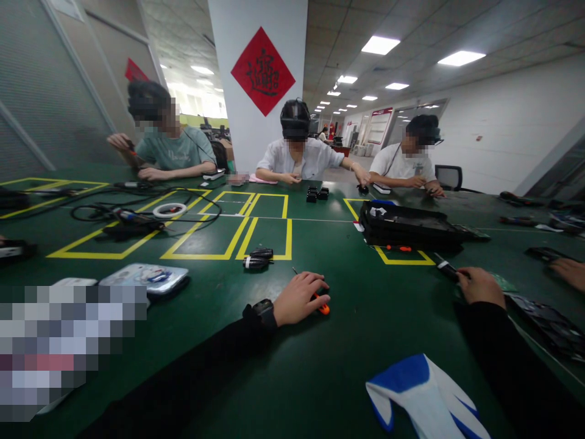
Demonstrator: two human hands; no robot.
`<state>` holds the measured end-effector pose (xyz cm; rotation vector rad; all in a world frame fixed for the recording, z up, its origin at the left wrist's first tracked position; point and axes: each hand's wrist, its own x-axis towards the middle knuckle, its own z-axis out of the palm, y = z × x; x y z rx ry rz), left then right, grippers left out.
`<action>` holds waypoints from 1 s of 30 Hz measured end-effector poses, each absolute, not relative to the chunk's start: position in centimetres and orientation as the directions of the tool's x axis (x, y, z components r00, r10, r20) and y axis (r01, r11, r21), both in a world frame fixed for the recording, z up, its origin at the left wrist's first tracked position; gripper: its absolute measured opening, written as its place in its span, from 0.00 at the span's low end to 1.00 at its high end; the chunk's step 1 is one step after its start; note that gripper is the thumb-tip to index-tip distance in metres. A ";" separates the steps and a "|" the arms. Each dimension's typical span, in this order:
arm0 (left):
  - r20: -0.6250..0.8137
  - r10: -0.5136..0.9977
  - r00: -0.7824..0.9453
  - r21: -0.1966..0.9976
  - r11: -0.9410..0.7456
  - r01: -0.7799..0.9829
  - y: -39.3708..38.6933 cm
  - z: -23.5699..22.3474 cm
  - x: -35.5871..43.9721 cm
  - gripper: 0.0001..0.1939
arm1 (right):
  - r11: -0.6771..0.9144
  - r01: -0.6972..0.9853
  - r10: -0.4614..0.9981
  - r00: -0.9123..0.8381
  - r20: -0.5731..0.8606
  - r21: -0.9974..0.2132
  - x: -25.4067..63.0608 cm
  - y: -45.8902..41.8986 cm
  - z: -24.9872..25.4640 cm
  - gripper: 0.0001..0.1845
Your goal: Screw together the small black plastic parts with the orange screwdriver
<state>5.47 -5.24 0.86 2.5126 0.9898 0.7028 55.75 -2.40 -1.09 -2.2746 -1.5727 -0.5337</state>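
We find a tangle of thin black cables on the dark green tabletop, well to the left of and beyond an orange-and-black handled tool. A flat white ring lies against the cables. Nearer to us, also left of the tool, is a flat silvery box with a printed picture on its lid. Two short black cylinders lie side by side beyond the tool, slightly to its left.

Our left hand rests palm down over the tool, fingers slightly spread and bent. The handle shows beneath the fingertips; a thin tip, probably part of the same tool, projects past the knuckles. We cannot tell whether the fingers are closed on the handle.

Beyond the tool and to its right sits a long black tray-like case. On the near side, also to the right, we note a blue-and-white fabric glove, lying flat.

Our right hand, farther right of the tool, holds a slim black-and-white stick, thumb and fingers narrow around it. At the far right, another person's hand reaches over the tabletop.
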 end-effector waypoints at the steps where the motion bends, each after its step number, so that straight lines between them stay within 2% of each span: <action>1: 0.317 0.707 0.632 0.482 -0.694 0.534 -5.2 0.8 5.5 0.20 | -0.342 0.938 0.815 0.321 0.482 -0.046 55.8 -2.4 -1.2 0.11; 11: 0.320 0.712 0.625 0.479 -0.691 0.541 -5.2 0.7 5.5 0.20 | -0.361 0.932 0.795 0.308 0.523 0.000 56.7 -2.0 -1.9 0.12; 16: 0.320 0.712 0.625 0.487 -0.689 0.536 -5.2 0.7 5.6 0.20 | -0.369 0.926 0.757 0.351 0.551 -0.083 56.8 -2.0 -2.1 0.11; 23: 0.311 0.714 0.627 0.473 -0.689 0.550 -5.3 1.0 5.6 0.20 | -0.286 0.939 0.741 0.342 0.578 -0.190 57.7 -1.6 -2.2 0.12; 30: 0.307 0.713 0.631 0.476 -0.689 0.546 -5.3 1.0 5.6 0.20 | -0.294 0.903 0.741 0.423 0.522 -0.314 57.9 -1.2 -2.2 0.13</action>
